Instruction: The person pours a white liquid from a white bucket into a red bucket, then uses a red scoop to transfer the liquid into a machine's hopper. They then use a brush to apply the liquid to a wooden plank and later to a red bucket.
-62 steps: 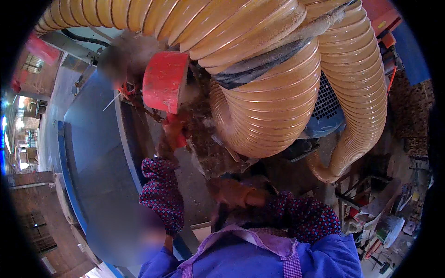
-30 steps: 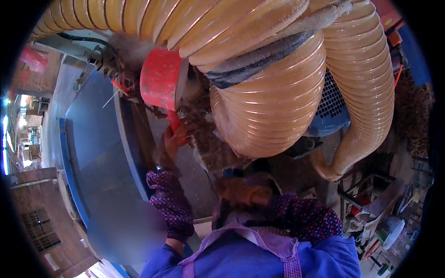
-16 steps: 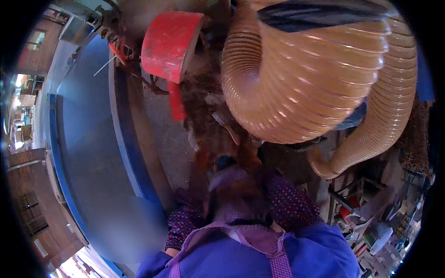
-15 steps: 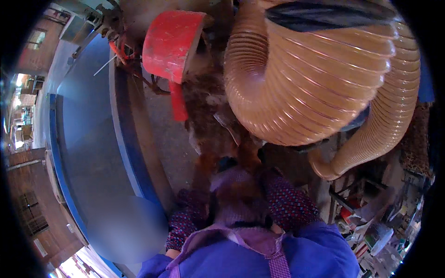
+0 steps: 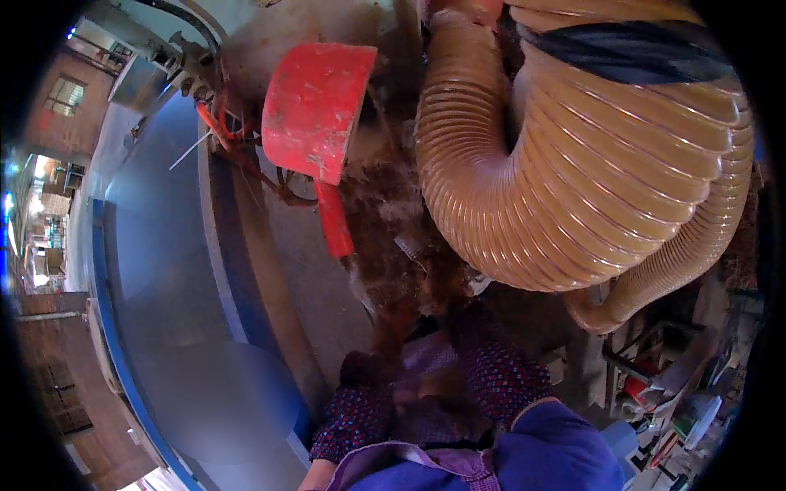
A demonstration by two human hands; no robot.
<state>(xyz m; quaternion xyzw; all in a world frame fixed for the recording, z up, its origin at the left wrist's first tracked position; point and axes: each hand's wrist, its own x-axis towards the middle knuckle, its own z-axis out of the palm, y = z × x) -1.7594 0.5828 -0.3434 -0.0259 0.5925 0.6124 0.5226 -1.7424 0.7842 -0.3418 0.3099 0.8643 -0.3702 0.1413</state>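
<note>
The right hand [image 5: 446, 284] was just below and to the right of a small brush [image 5: 409, 250] near the middle of the frame; the left hand [image 5: 395, 321] was lower and further left. Both were too shadowed to tell whether they were open or closed on anything. The hose [image 5: 565, 204] bent close above the right hand, so a quick lift might knock it; hard strokes could raise the loose brown dust [image 5: 393, 196]. The red dipper [image 5: 319, 114], upper left of centre, might tip if its downward-pointing handle were caught. Amber, glossy and tightly ribbed, the hose wore a creased black wrap [image 5: 634, 51]; the dipper looked rounded and scuffed, the sleeve covers [image 5: 508, 380] patterned cloth.
</note>
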